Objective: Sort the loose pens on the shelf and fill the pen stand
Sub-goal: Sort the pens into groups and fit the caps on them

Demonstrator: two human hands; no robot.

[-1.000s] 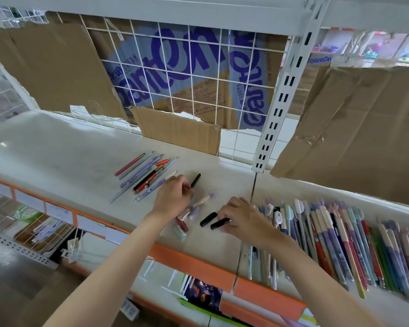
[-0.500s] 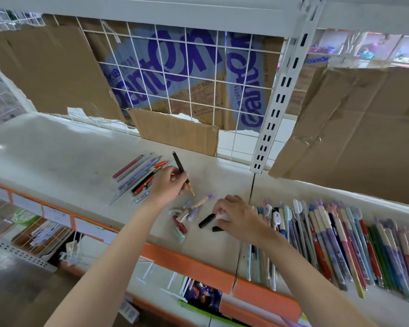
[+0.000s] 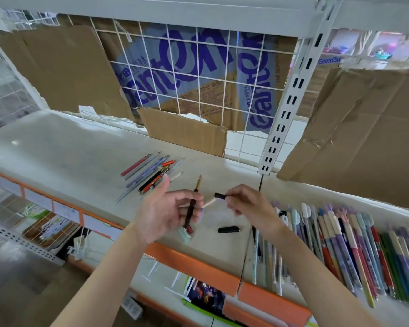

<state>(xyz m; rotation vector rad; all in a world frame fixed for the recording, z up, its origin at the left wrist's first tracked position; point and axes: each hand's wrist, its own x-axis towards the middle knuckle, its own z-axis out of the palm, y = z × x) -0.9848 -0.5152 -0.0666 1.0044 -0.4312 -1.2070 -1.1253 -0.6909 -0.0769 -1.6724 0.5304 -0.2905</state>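
My left hand [image 3: 162, 212] holds a dark uncapped pen [image 3: 192, 206] upright above the shelf [image 3: 64, 149], its gold tip pointing away from me. My right hand [image 3: 250, 204] pinches a small black cap [image 3: 220, 196] close to the pen's right. A second black cap [image 3: 229, 229] lies on the shelf below my right hand. A small sorted row of pens [image 3: 149, 174] lies behind my left hand. A large pile of coloured pens [image 3: 354, 246] covers the shelf to the right. A few pastel pens lie partly hidden under my hands. No pen stand is in view.
A white wire grid [image 3: 198, 90] and cardboard sheets [image 3: 364, 128] back the shelf. A white slotted upright [image 3: 291, 100] divides the two shelf bays. The shelf front has an orange edge strip [image 3: 198, 267], with lower shelves of goods beneath.
My left hand lifted the dark pen off the shelf and turned palm up. My right hand picked up one black cap and raised it toward the pen.
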